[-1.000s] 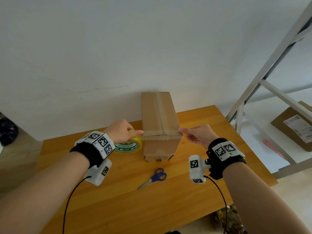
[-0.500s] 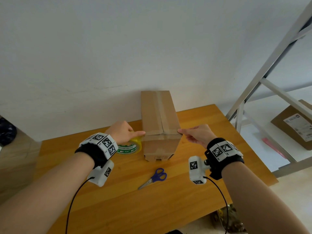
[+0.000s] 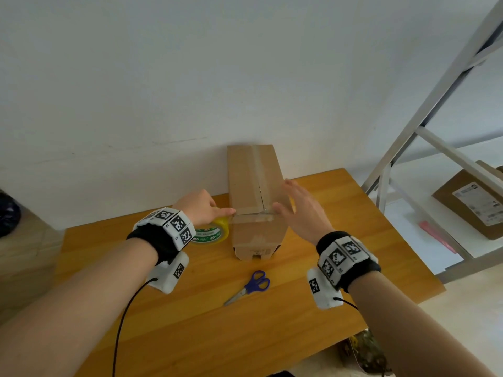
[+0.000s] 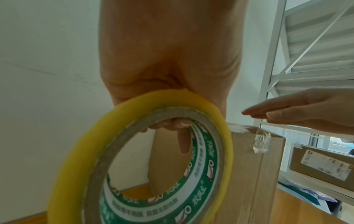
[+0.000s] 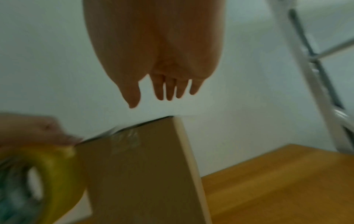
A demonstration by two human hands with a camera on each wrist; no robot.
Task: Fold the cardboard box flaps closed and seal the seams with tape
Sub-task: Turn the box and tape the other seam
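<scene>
We note the box (image 3: 254, 191) standing on the tabletop (image 3: 190, 317) against the wall, long axis pointing away from us, flaps folded shut. Clear tape runs along the top centre seam, and a second strip (image 3: 251, 218) crosses the near top edge; its right end (image 4: 262, 144) hangs loose and crumpled over the box's right side in the left wrist view. Our left hand (image 3: 200, 208) grips the tape roll (image 3: 211, 234) just left of the box, fingers hooked through the core, index finger extended to touch the box's near left corner. Our right hand (image 3: 300, 210) is flat, fingers straight and together, holding nothing; it sits over the box's right top edge, and the left wrist view shows it hovering just above the box, not touching. Scissors (image 3: 249, 287) with blue handles lie on the tabletop in front of the box, apart from it. A metal shelf (image 3: 424, 131) stands to the right, bearing another carton (image 3: 471, 200).
</scene>
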